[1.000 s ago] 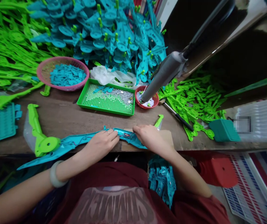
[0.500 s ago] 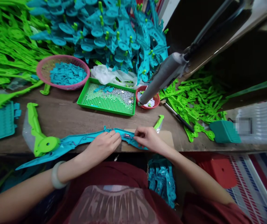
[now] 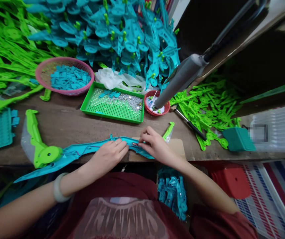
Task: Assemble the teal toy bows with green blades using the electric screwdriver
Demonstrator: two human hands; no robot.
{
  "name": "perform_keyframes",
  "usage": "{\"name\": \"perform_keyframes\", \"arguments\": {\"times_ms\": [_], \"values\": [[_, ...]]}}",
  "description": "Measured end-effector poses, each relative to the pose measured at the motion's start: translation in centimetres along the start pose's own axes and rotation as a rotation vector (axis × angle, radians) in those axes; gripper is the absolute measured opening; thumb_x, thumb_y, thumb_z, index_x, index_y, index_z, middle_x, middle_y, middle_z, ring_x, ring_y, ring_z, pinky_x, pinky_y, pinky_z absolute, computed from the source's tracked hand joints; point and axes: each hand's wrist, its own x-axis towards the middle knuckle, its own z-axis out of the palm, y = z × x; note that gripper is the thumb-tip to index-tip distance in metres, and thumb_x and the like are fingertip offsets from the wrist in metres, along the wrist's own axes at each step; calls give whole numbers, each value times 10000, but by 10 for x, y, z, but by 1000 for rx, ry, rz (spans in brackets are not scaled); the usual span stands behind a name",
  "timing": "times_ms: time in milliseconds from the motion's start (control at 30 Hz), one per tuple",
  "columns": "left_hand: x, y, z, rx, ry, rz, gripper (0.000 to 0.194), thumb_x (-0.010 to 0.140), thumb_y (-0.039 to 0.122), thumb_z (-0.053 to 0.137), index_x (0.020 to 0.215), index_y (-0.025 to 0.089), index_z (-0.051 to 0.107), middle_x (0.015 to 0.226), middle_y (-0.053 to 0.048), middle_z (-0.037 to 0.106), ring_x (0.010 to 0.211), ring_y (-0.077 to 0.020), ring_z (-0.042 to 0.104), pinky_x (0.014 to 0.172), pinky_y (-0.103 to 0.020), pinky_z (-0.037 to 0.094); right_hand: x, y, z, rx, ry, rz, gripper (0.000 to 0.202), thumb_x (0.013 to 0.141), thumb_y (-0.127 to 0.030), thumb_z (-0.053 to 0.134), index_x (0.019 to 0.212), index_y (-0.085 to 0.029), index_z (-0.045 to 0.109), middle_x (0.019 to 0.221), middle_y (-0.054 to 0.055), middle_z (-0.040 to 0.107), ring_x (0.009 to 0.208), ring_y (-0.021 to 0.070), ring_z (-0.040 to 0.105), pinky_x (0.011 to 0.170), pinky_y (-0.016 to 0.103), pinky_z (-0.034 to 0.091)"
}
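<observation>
A long, curved blue plastic shell [image 3: 82, 150] lies open side up along the table's front edge, with thin wires running inside it. My left hand [image 3: 114, 151] is closed over its middle, fingers curled on the rim. Just right of it, a small dark component [image 3: 134, 144] sits in the shell. My right hand [image 3: 153, 144] has thumb and fingertips pinched together at that component; whatever is between them is too small to make out. At the shell's left part rests a green bent piece [image 3: 48, 156] with a round disc and a clear blade-like part.
Behind the shell stand a green tray [image 3: 112, 114] with small metal pieces, a pink basket [image 3: 64, 91] of blue parts and a red basket [image 3: 154, 111]. A grey cylindrical tool [image 3: 182, 79] hangs over the red basket. A hammer [image 3: 189, 122] lies beside piled green parts [image 3: 207, 106].
My right hand has shifted slightly left and up, its fingertips now closer to the dark component. My left hand stays on the shell. The whole view has shifted a little.
</observation>
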Motion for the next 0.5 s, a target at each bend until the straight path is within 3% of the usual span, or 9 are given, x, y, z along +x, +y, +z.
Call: {"name": "perform_keyframes", "arguments": {"times_ms": [167,367,500], "values": [[-3,0,2,-4,27,-3,263,957,41,451,1109,106,655,955,-106,678,887,-254,640,762,-372,492,26,4,11,173,4,126,105,940,-203,637,847,-170,672,736,-19,653,704,120,574,693,231,385],[-5,-1,3,91,36,38,370,938,28,433,1255,88,614,983,-111,682,921,-259,650,771,-373,504,31,6,15,46,48,190,98,902,-166,633,808,-164,658,787,10,676,747,138,573,693,252,349],[-4,1,3,101,47,37,377,918,9,421,1229,54,630,951,-116,674,894,-265,649,745,-378,510,31,11,17,400,40,313,100,870,-197,642,777,-166,622,714,-12,655,687,132,578,662,236,399]]}}
